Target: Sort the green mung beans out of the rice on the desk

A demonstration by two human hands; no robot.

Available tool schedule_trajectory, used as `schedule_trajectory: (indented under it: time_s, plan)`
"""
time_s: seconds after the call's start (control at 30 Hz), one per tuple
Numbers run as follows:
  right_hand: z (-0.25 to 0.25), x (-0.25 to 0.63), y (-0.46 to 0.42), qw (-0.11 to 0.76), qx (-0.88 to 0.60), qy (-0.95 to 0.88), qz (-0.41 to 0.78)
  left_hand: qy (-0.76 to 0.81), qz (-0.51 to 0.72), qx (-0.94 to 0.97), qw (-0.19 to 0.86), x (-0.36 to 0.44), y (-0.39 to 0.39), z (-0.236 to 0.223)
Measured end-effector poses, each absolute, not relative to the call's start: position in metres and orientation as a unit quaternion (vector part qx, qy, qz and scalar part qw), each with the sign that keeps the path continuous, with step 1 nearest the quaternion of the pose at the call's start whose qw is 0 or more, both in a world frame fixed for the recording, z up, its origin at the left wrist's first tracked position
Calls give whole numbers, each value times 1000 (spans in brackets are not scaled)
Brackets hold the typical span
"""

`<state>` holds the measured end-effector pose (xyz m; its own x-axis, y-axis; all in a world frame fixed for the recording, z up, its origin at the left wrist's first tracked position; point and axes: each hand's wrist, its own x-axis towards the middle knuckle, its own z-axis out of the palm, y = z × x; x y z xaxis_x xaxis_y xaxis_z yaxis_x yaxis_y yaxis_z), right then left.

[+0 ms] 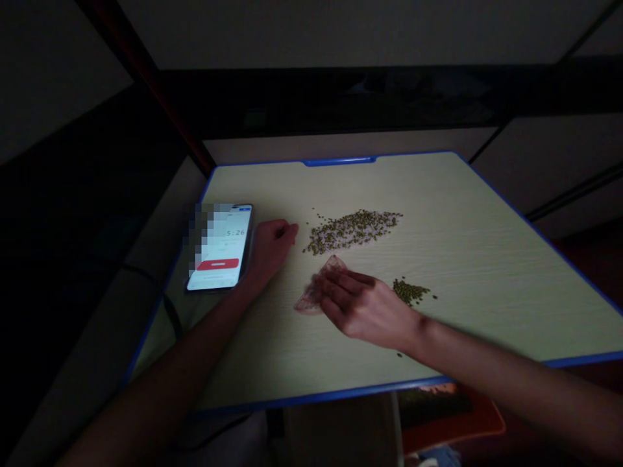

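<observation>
A mixed pile of green beans and pale grains [353, 229] lies in the middle of the light table [467, 214]. A smaller heap of green beans [411, 291] sits to its right and nearer. My right hand [363, 303] lies flat, fingers stretched leftward over a thin pinkish see-through bag [318, 290]. My left hand [272, 246] rests on the table with its fingers curled in, just left of the mixed pile and beside a phone [221, 248]; nothing shows in it.
The phone lies lit at the table's left, showing a timer reading 5:26 and a red button. The table has a blue rim. A dark cable [168, 308] runs off the left edge. An orange object [452, 415] sits below the front edge.
</observation>
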<state>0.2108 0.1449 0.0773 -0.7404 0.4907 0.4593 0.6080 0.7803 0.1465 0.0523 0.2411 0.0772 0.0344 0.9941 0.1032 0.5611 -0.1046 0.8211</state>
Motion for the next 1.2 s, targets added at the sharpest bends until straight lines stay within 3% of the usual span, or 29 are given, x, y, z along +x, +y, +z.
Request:
schedule_trajectory:
  time_s: [1.2]
  plan:
    - [83, 210, 149, 167, -357, -913, -109, 601, 352, 650, 303, 52, 241, 77]
